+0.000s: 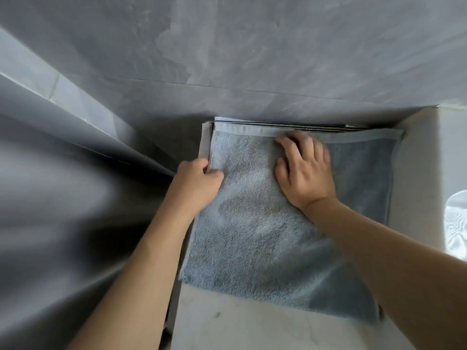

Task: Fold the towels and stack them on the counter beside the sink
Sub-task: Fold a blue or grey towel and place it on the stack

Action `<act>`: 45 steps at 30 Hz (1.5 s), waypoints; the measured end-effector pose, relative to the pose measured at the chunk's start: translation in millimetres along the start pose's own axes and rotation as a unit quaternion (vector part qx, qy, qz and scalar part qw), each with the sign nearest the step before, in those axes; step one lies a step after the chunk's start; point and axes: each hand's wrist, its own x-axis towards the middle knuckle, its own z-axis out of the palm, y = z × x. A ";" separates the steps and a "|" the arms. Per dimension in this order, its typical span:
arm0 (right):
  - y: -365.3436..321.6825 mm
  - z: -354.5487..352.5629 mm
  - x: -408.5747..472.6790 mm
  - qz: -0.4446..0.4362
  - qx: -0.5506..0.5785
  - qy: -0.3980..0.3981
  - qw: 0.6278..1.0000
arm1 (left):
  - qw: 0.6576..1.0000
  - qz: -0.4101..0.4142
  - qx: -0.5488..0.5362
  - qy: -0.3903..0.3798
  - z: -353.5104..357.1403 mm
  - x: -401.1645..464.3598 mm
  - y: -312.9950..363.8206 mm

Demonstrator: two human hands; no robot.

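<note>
A grey-blue towel [252, 236] lies flat on the white counter [242, 327], reaching back to the wall. My left hand [199, 180] pinches the towel's left hem with curled fingers. My right hand [305, 168] lies flat on the towel near its far edge, fingers spread and pressing down. Under the far hem a white cloth with thin black stripes [278, 123] peeks out; how much of it lies beneath is hidden. The towel's right part [361, 178] looks darker.
A grey marbled wall [252, 59] rises just behind the towel. The counter's left edge [177, 294] drops off beside my left forearm. The sink's white rim [417, 185] borders the towel on the right, with a shiny patch [457, 223] beyond it.
</note>
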 end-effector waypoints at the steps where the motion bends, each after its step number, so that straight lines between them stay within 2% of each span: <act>1: 0.1 -0.6 -0.1 0.001 0.001 0.000 1.000 | 1.000 0.012 0.008 0.007 2.0 -5.2 1.1; 3: -0.9 -2.6 1.0 0.005 0.004 -0.009 1.000 | 0.999 0.035 0.017 0.016 3.5 -12.7 6.7; 9: -2.7 -3.1 1.4 0.012 0.020 -0.001 1.000 | 1.000 0.021 -0.018 -0.014 -5.8 -25.2 11.1; 13: -2.6 -0.8 -2.8 0.030 0.011 0.023 0.999 | 0.989 0.087 0.064 0.096 -8.8 -32.5 7.5; 15: -4.3 -0.6 -4.7 0.038 0.012 0.036 0.999 | 0.990 0.100 0.046 0.088 -7.1 -31.7 6.1; 17: -4.7 -0.9 -4.8 0.049 0.015 0.046 0.998 | 0.993 0.088 0.026 0.069 -3.7 -29.8 7.4; 22: -2.0 0.9 -4.9 0.073 0.009 0.040 0.997 | 0.994 0.042 0.049 0.087 7.0 -28.8 10.4; 28: 0.1 3.6 -6.1 0.057 0.012 0.059 0.997 | 0.992 0.066 0.039 0.104 7.1 -37.2 10.1; 30: -0.1 1.7 -3.5 0.073 0.042 0.067 0.994 | 0.992 0.073 0.048 0.096 7.1 -40.0 8.5; 33: -0.7 -10.1 7.2 0.130 0.189 0.086 0.970 | 0.992 0.082 0.066 0.068 8.0 -43.2 2.9; 35: -2.9 -18.1 17.6 0.138 0.204 0.047 0.968 | 0.993 0.080 0.064 0.058 7.8 -43.6 0.4; 39: -5.5 -23.2 40.3 0.114 0.078 -0.097 0.986 | 0.994 0.085 0.032 0.063 5.5 -41.7 3.3; 41: -10.5 -27.3 46.0 0.113 0.074 -0.093 0.986 | 0.994 0.072 -0.001 0.078 5.0 -39.7 4.7; 43: -15.3 -29.6 46.9 0.144 0.095 -0.053 0.984 | 0.993 0.059 -0.023 0.098 5.8 -36.1 4.2; 45: -21.4 -28.6 45.5 0.174 0.119 -0.011 0.977 | 0.995 0.044 -0.030 0.079 4.7 -34.7 1.4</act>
